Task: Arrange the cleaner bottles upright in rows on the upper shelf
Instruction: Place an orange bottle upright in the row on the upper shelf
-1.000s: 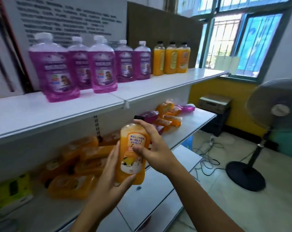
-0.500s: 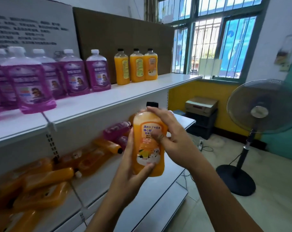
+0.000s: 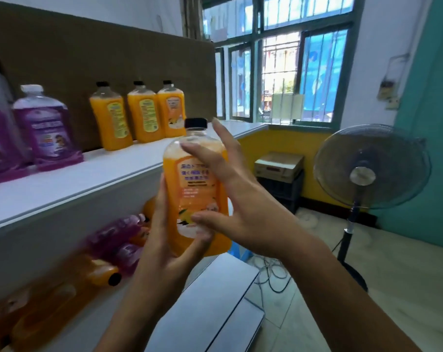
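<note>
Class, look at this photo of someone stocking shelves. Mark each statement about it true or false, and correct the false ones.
1. Three orange bottles stand upright on the upper shelf. True.
2. The held orange bottle has a white cap. False: its cap is black.
3. The left hand grips the held bottle from below. True.
4. The purple bottles on the upper shelf lie on their sides. False: they stand upright.
5. A standing fan is on the floor to the right. True.

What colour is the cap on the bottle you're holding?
Black, on the held orange bottle; its cap shows in the head view.
</note>
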A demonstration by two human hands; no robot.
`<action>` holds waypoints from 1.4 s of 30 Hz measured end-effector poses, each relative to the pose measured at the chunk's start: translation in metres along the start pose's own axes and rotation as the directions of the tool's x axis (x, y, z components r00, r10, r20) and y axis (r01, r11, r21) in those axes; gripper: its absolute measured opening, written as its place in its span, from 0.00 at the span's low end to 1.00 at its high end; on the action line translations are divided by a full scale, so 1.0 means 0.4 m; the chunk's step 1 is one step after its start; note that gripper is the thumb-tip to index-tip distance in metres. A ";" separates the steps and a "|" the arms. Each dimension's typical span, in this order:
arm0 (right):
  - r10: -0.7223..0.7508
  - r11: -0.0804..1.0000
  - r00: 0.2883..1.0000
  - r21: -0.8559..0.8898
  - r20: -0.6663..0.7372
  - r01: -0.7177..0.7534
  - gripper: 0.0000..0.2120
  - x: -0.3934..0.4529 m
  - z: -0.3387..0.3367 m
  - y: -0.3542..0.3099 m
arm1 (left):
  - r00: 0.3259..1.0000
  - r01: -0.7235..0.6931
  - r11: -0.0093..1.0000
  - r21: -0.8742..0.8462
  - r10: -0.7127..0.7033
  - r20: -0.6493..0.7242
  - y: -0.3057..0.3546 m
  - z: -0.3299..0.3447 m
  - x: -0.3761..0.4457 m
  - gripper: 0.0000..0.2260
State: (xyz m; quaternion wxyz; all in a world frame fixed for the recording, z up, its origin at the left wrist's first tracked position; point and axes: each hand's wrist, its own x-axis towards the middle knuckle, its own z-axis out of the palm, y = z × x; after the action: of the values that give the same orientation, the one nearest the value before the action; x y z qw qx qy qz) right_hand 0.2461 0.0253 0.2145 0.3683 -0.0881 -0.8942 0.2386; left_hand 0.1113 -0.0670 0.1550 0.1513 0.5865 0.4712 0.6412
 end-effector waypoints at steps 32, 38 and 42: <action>-0.122 0.989 0.989 0.075 -0.077 0.128 0.44 0.458 -0.207 0.569 | 0.997 0.069 0.859 0.507 -0.074 -0.010 -0.250 0.132 0.625 0.46; -0.201 0.976 0.973 0.068 -0.115 0.209 0.43 0.519 -0.249 0.692 | 0.994 0.112 0.762 0.638 -0.095 -0.060 -0.293 0.209 0.733 0.48; -0.205 0.962 0.965 0.145 -0.165 0.230 0.42 0.557 -0.262 0.774 | 0.990 0.141 0.731 0.668 -0.113 -0.084 -0.313 0.231 0.803 0.46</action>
State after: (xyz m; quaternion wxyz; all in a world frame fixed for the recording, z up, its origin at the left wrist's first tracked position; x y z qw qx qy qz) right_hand 0.1552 0.4071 0.2641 0.4637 0.0239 -0.8461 0.2617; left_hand 0.0635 0.2762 0.2408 -0.0358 0.5557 0.7122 0.4274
